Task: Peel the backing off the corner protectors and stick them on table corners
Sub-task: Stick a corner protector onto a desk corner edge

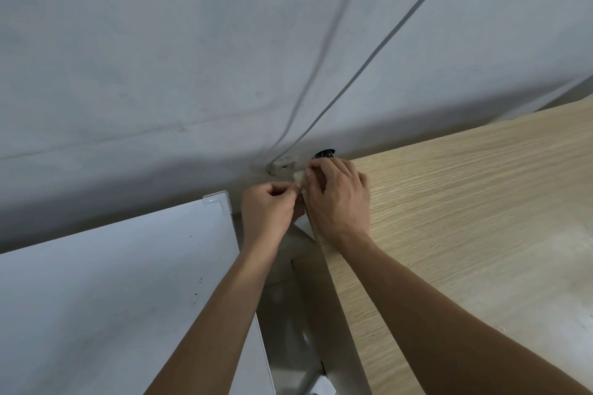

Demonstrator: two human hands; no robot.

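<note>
Left grip (272, 204) and right grip (338, 196) pinch a clear corner protector (300, 175) at the wooden bench (465, 202) corner, likely peeling its backing. Next: align it squarely, then press.

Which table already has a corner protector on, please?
The white table: a clear protector caps its far corner; the left hand and right hand cover the wooden table's corner.

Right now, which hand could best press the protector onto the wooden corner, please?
Likely right: the right hand holds the protector over the wooden table; the left hand is off its edge.
</note>
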